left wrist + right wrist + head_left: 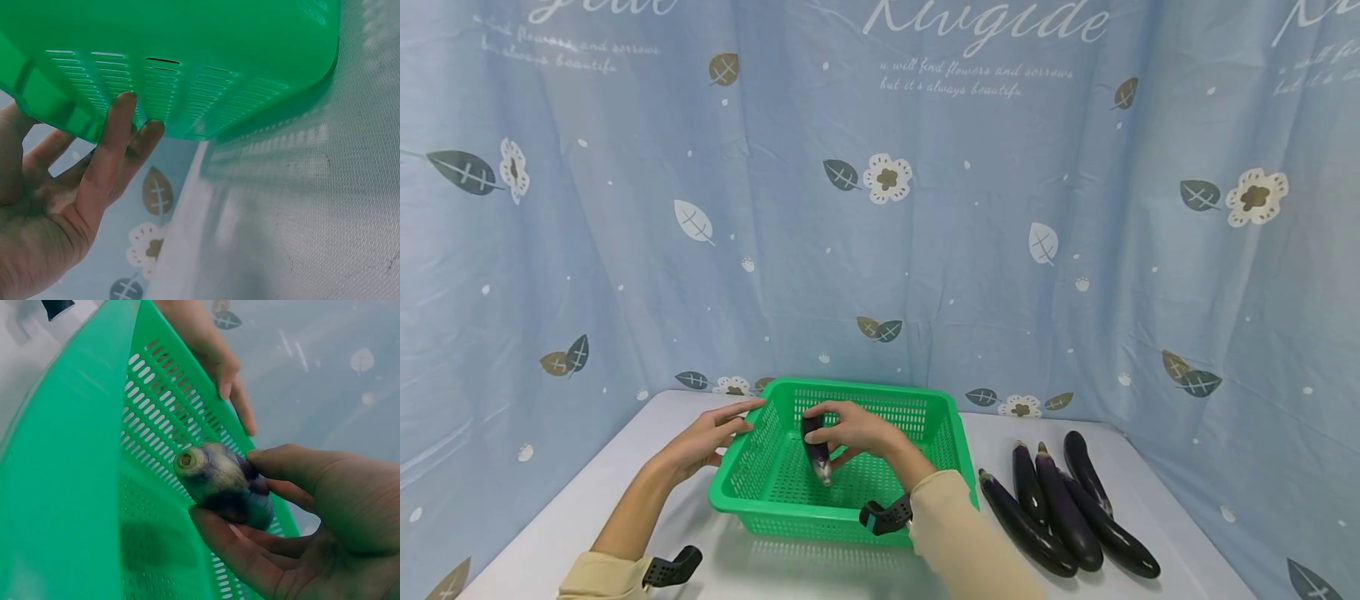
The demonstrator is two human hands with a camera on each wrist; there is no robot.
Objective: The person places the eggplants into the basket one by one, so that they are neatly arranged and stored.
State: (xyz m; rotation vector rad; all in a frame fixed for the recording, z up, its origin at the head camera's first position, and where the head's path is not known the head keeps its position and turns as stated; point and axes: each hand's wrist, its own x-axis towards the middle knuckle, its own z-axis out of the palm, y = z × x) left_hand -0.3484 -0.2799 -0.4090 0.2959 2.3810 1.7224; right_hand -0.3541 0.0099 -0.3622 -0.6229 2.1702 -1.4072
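My right hand (857,429) pinches an eggplant (815,450) inside the green plastic basket (842,510). The eggplant tilts, its dark end up between my fingers and its pale stem end lower. In the right wrist view, that stem end (189,461) faces the camera, with thumb and fingers on both sides of the body. My left hand (707,437) is at the basket's left rim, its fingers loosely extended. The left wrist view has fingertips (125,103) against the slotted outer wall (169,75). Whether the eggplant touches the basket floor, I cannot tell.
Several dark eggplants (1063,512) lie in a loose group on the white table (1157,500), right of the basket. A blue printed curtain (820,250) hangs behind and at both sides. Black wrist devices (886,515) sit at both sleeves.
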